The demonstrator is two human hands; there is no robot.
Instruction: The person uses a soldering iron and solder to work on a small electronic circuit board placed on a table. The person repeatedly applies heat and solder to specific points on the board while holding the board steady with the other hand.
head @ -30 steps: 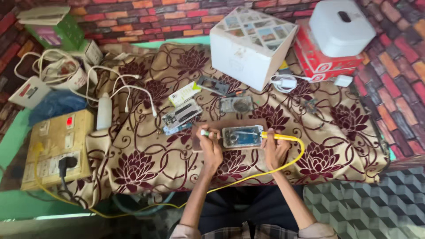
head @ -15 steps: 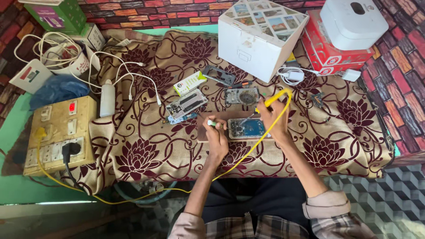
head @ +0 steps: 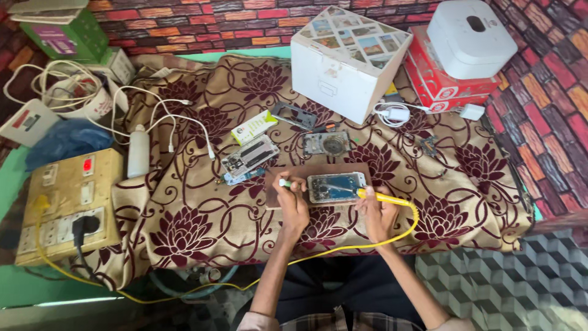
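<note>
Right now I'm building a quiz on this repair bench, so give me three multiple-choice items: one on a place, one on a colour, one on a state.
1. Where does the opened phone lie?
A. on the brown board
B. on the white box
C. on the switchboard

2. What colour is the handle of the soldering iron?
A. black
B. yellow
C. red

3. What is the right hand doing?
A. resting empty
B. lifting the white box
C. gripping the soldering iron

Answers:
1 A, the phone sits on the brown board atop the patterned cloth.
2 B, handle and cord are yellow.
3 C, its fingers close around the handle, tip over the phone; the left hand holds a small green-tipped tool.
</note>
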